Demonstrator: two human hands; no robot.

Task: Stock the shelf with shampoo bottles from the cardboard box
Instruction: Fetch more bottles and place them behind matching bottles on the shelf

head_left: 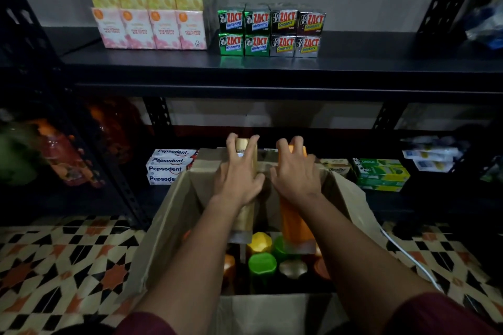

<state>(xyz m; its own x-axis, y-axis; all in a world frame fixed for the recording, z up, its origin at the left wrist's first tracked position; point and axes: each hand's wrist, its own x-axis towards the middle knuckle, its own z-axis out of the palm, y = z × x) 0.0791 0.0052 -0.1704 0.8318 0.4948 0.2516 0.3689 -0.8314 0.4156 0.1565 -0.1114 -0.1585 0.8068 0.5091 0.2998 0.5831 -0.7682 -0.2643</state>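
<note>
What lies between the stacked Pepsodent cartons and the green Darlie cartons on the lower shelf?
Head view: both hands, left holding a gold bottle, right an orange one.

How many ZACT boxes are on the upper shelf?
8: two stacked rows of four ZACT boxes on the upper shelf. Left four are green, right four dark. More may be hidden behind.

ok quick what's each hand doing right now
Left hand: closed around a gold shampoo bottle.
Right hand: closed around an orange shampoo bottle.
</note>
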